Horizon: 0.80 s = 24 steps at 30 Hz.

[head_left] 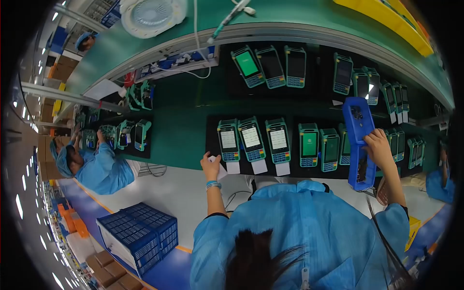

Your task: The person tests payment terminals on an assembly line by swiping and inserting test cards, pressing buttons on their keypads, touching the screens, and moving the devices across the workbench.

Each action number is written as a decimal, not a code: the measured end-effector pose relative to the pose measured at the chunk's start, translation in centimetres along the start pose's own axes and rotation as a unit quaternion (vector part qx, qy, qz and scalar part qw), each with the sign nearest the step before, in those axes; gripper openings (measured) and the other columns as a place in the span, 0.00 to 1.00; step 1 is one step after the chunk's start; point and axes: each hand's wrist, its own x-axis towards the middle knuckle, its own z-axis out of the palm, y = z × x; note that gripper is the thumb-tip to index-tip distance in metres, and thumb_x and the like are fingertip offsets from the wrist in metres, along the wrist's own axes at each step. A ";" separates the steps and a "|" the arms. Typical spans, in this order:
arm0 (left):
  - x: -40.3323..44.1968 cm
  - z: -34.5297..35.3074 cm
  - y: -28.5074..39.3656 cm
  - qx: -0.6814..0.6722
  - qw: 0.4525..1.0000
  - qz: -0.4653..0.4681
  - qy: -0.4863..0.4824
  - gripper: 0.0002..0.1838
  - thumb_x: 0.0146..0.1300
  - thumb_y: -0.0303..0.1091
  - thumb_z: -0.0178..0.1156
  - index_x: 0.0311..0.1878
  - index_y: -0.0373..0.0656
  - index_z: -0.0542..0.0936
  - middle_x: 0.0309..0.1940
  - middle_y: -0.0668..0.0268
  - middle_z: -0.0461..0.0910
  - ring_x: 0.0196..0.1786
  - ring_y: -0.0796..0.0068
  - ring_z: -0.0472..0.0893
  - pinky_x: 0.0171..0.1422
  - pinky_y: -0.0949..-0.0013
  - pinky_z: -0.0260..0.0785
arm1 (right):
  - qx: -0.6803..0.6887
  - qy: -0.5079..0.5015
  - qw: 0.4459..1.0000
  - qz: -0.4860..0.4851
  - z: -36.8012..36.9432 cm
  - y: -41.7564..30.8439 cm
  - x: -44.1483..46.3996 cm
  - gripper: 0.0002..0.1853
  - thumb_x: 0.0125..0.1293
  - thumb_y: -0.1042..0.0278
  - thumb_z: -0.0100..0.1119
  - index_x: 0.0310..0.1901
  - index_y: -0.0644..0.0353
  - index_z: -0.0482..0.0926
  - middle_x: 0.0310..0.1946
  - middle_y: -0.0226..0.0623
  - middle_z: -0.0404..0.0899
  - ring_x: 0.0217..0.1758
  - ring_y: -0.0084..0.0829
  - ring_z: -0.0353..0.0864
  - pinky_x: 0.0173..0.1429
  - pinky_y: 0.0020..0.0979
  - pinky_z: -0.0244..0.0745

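My left hand (210, 167) is closed at the table's front edge, its fingers around a white card (222, 172). Beside it stand several card payment terminals in green frames; the nearest terminal (228, 140) has a lit screen and a white card (233, 167) sticking out at its bottom. My right hand (378, 146) grips the middle of a long blue plastic tray (357, 141), held tilted above the right-hand terminals. Small dark pieces lie in the tray's two compartments; I cannot make out their kind. The tray partly hides a terminal (344, 146).
More terminals (270, 67) stand in a back row on black mats. A metal-edged shelf (290, 29) crosses above, bearing a white fan (153, 17) and a yellow bin (386, 19). A blue crate (140, 232) is on the floor. Co-workers (104, 169) sit at both sides.
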 end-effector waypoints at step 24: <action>3.9 -1.8 -0.1 -0.082 0.966 0.139 -0.202 0.33 0.48 0.42 0.66 0.56 0.36 0.71 0.48 0.51 0.74 0.39 0.57 0.79 0.44 0.58 0.74 | -0.102 0.110 0.905 -0.398 21.1 -44.3 63.8 0.19 0.56 0.70 0.56 0.51 0.49 0.74 0.47 0.37 0.74 0.58 0.38 0.69 0.66 0.39 0.61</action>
